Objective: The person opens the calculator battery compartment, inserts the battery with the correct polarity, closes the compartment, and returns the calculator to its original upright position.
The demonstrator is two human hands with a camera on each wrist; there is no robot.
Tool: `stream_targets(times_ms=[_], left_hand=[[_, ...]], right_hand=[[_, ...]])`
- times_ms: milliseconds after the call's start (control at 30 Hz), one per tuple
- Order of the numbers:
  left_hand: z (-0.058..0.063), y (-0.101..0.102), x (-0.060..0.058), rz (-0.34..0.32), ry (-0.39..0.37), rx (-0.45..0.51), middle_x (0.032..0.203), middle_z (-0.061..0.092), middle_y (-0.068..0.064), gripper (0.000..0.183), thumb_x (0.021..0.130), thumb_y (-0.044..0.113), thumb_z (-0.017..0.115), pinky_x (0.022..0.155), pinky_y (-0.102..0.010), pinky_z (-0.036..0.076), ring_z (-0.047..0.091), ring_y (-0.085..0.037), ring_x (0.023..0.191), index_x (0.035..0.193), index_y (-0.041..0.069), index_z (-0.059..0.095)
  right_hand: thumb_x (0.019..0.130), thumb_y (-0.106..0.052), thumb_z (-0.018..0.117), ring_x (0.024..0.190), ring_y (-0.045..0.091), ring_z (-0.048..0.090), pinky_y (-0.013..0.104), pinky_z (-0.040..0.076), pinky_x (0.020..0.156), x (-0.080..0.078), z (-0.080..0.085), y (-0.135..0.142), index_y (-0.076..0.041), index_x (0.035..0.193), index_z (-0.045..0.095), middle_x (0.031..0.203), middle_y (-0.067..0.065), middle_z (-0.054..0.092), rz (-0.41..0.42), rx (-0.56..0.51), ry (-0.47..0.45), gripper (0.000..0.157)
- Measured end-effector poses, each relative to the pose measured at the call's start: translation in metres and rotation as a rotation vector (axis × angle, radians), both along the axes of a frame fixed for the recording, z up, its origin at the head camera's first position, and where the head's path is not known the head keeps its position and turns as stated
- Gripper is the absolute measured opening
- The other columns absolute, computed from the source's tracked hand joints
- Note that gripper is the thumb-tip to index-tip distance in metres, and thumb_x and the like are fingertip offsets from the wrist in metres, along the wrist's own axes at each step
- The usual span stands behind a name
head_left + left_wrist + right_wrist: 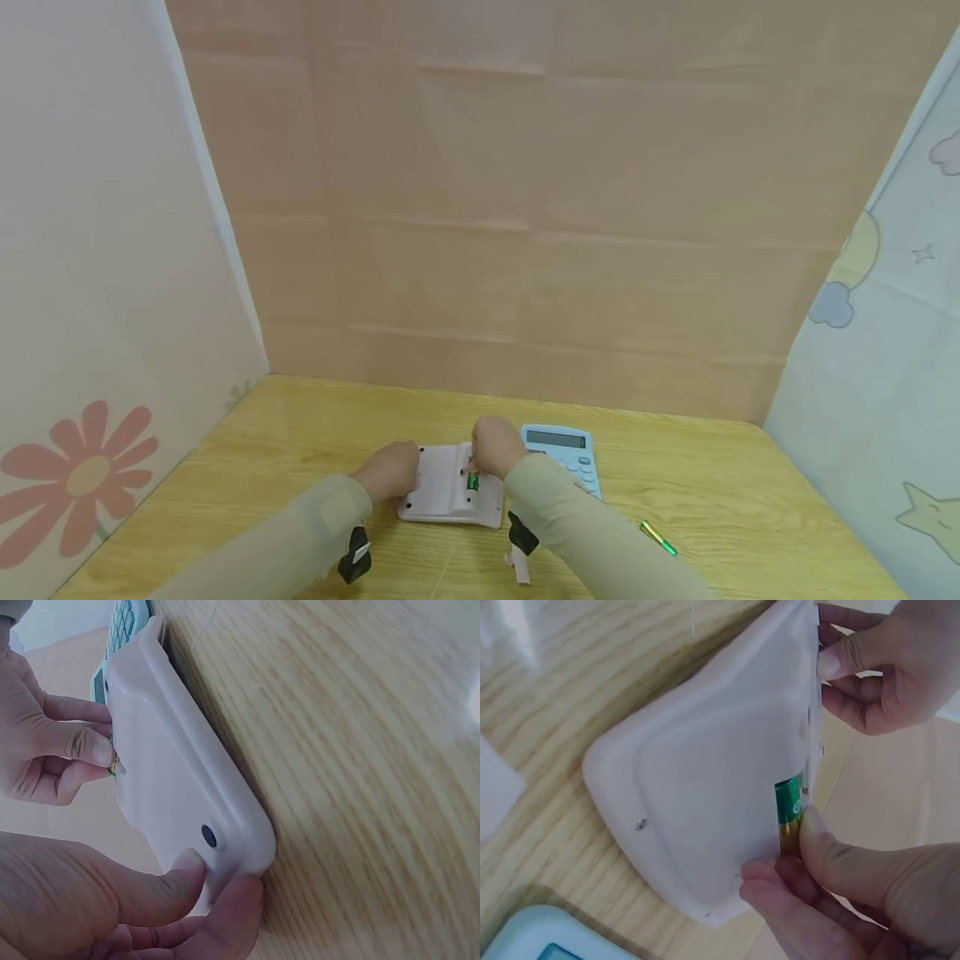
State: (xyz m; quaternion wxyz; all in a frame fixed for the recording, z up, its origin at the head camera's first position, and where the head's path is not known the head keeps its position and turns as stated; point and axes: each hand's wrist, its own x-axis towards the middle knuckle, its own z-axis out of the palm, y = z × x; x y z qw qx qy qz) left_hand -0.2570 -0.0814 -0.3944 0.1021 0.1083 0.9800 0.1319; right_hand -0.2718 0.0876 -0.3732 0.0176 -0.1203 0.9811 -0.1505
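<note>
A pale pink calculator (435, 492) lies face down, its back with small black feet showing. My left hand (392, 472) holds it by the left side; in the left wrist view the thumb (176, 889) presses near a corner foot while a finger bends round the edge. With thumb and fingers my right hand (497, 446) pinches a green and gold battery (790, 810) at the slot in the back. The battery's green end sits in the slot, and its gold end is between the fingertips.
Behind my right forearm lies a light blue calculator (558, 439), face up. Another green and gold battery (658, 538) rests on the wooden table (330, 417) to the right. A small pale strip (519, 567) lies near the right wrist. Papered walls stand around the table.
</note>
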Motion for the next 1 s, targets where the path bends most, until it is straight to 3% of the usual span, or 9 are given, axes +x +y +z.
stream_targets(times_ms=[400, 700, 1000], left_hand=[[-0.003, -0.003, 0.0, -0.001, 0.036, -0.021, 0.064, 0.053, -0.007, 0.009, 0.087, 0.003, 0.067, 0.049, -0.024, 0.041, 0.05, -0.014, 0.051, 0.088, -0.004, 0.06], [-0.001, -0.004, 0.0, 0.035, 0.003, -0.022, 0.063, 0.053, -0.007, 0.009, 0.088, 0.004, 0.066, 0.047, -0.022, 0.039, 0.05, -0.013, 0.05, 0.09, -0.003, 0.061], [-0.003, -0.003, -0.001, -0.003, 0.049, -0.038, 0.064, 0.053, -0.007, 0.009, 0.087, 0.004, 0.066, 0.048, -0.023, 0.04, 0.05, -0.015, 0.051, 0.086, -0.003, 0.059]], right_hand=[[0.069, -0.01, 0.086, 0.045, 0.009, 0.047, 0.02, 0.041, 0.044, -0.008, -0.004, -0.004, -0.006, 0.061, 0.061, 0.055, 0.0, 0.056, -0.006, -0.021, 0.012, 0.027], [0.067, -0.009, 0.087, 0.04, 0.009, 0.05, 0.021, 0.043, 0.044, -0.011, -0.001, -0.007, -0.006, 0.057, 0.059, 0.049, 0.0, 0.055, -0.031, -0.022, -0.021, 0.03], [0.065, -0.009, 0.089, 0.047, 0.013, 0.049, 0.021, 0.041, 0.044, -0.007, 0.006, -0.012, -0.004, 0.061, 0.061, 0.056, 0.003, 0.055, -0.09, 0.034, -0.02, 0.028]])
